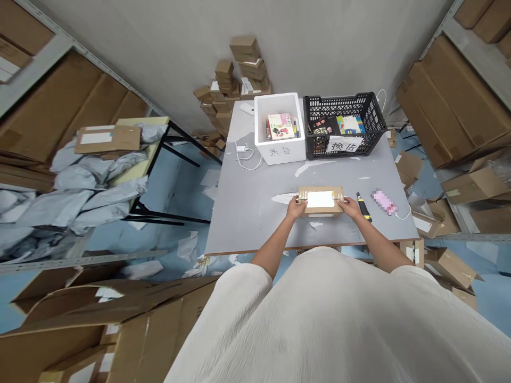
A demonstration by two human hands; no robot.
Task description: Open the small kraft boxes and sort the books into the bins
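Note:
A small brown cardboard box (321,210) with a white label and printed tape on its top is at the front of the grey table (247,213). My left hand (296,207) grips its left end, thumb on the upper face. At the opposite end, my right hand (348,207) closes on the box the same way. Just right of that hand lies a black and yellow utility knife (363,207). Further right is a pink phone-like item (384,202), blurred out, with a white cable. Scraps of white paper lie around the box.
Behind the box stand a white foam bin (279,151) and a black plastic crate (341,146), both holding small boxes or books. Grey mailer bags (80,175) pile up on the left-hand table. Cardboard boxes (244,69) are stacked against the wall; a large open carton (159,330) sits at lower left.

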